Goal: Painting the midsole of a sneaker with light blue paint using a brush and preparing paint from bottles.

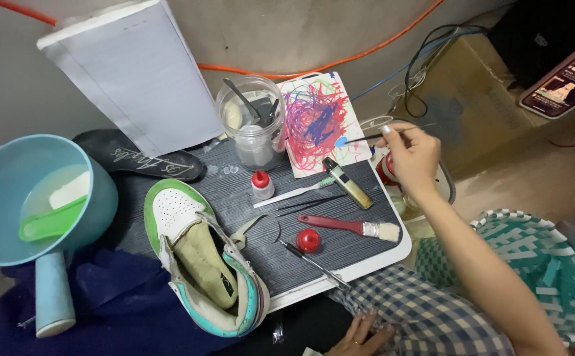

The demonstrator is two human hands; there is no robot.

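1. Low to the floor, a dark ribbed board (340, 247) with a white edge serves as the work surface, set against a grey wall with an orange cable (340, 64) running along it.
2. Nearest to me, my left hand (360, 337) rests on the checked cloth (426, 316) at the bottom edge, fingers loosely spread, holding nothing.
3. On the board's near left lies the sneaker (205, 264), white and green, on its side with the tongue pulled open. I judge it light but floppy at the collar; the firm sole or heel is the place to take it.
4. Mid-board lie a red-handled flat brush (353, 226), a red cap (308, 240), thin metal tools and a small red-capped bottle (261, 185).
5. To the left, a blue tub (10, 171) holds cloudy water and a green scoop.
6. Farther out, my right hand (411, 157) pinches a thin brush (360, 139) between thumb and fingertips, near its back end. Its blue tip hovers over a scribbled test card (317, 122).
7. I judge this brush very light, stiff and slim, easy to roll in the fingers, so a pencil grip closer to the tip gives better control.
8. Beyond stand a clear jar (253, 125) of tools, a black insole (139, 158) and a white box (129, 72).
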